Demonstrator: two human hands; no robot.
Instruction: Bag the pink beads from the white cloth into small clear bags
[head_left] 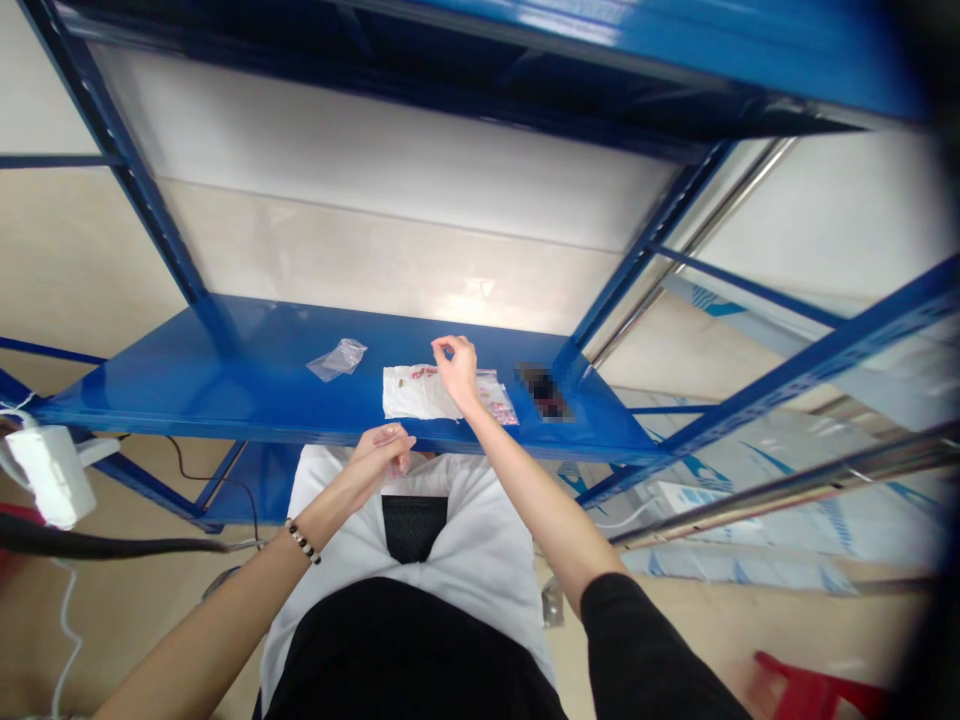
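My right hand (pixel 456 370) is above a white paper sheet (pixel 409 399) on the blue shelf, thumb and fingertips brought together in a pinch. Anything between those fingertips is too small to make out. Small red pieces (pixel 424 371) lie along the sheet's far part, with a tiny brownish item (pixel 401 383) to their left. Partly behind my right wrist are clear bags with pink and red bits (pixel 501 404). My left hand (pixel 381 452) is at the shelf's front edge, above my lap, fingers curled inward; what they hold, if anything, is hidden.
A crumpled clear plastic bag (pixel 339 359) lies left on the blue shelf (pixel 255 385). On the right is a dark flat object (pixel 546 391), blurred out. Blue uprights (pixel 637 255) and an upper shelf (pixel 480 85) frame the space. A white plug device (pixel 51 475) hangs at left.
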